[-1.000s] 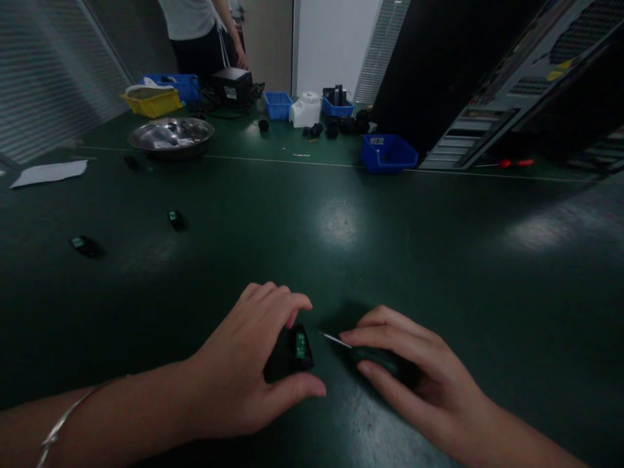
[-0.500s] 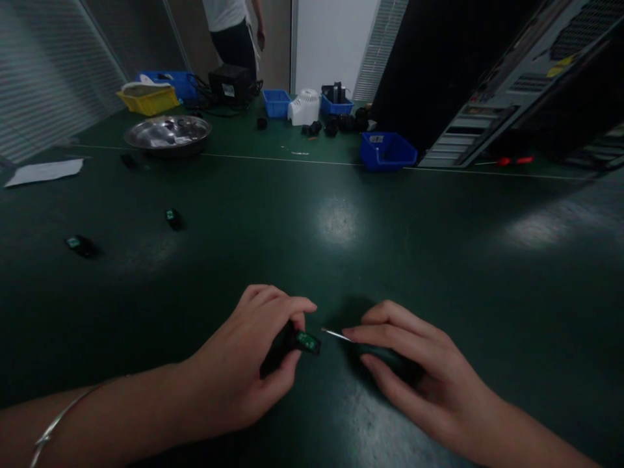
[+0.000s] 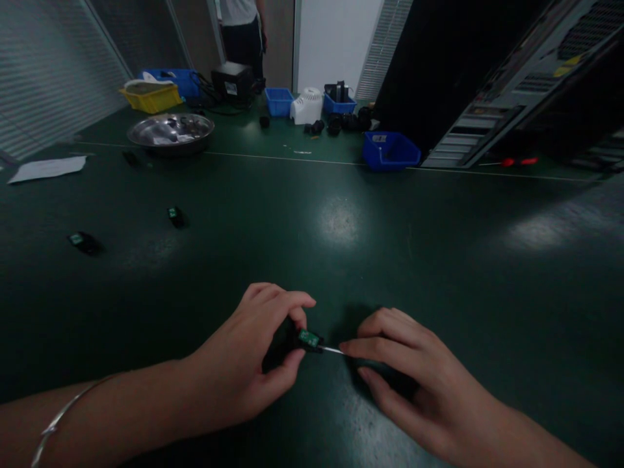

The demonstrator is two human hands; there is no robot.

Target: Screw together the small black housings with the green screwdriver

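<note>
Between the thumb and fingers of my left hand (image 3: 260,348) is a small black part with a green circuit board (image 3: 309,338) facing up. My right hand (image 3: 409,377) is closed on a thin metal-tipped tool (image 3: 333,350), whose dark handle is mostly hidden under the palm. The tool's tip meets the right end of the black part. Two similar black parts with green boards lie on the green table at the left, one nearer (image 3: 84,242) and one farther (image 3: 175,216).
A metal bowl (image 3: 170,133), a yellow bin (image 3: 152,97), a blue bin (image 3: 390,151), a white housing (image 3: 307,106) and a black box (image 3: 233,81) stand at the back. White paper (image 3: 47,169) lies far left. A person (image 3: 241,36) stands behind the table.
My right hand has moved slightly left and down, bringing the tool's tip from a small gap to contact with the black part. The person behind has shifted a little.
</note>
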